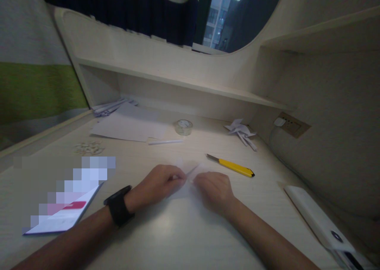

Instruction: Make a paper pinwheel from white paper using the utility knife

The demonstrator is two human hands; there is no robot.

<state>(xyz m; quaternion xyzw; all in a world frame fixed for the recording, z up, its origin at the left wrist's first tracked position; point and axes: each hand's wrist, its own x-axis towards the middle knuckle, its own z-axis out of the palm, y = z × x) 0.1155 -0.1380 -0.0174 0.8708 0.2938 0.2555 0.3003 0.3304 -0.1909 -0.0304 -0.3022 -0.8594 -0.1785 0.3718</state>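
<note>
A piece of white paper (181,191) lies at the middle of the desk, partly covered by my hands, with a raised fold or edge between them. My left hand (162,181), with a black watch on its wrist, pinches the paper from the left side. From the right, my right hand (214,189) is closed on the same paper, its fingertips curled under and slightly blurred. A yellow utility knife (236,167) with its blade out lies just beyond my right hand. Farther back rests a thin white paper tube (165,142).
A roll of clear tape (183,127) stands behind the tube. White sheets (126,121) lie at the back left, near small pale scraps (89,147). A paper pinwheel (240,131) sits back right. A lit tablet-like screen (71,210) is left; a white device (317,216) is right.
</note>
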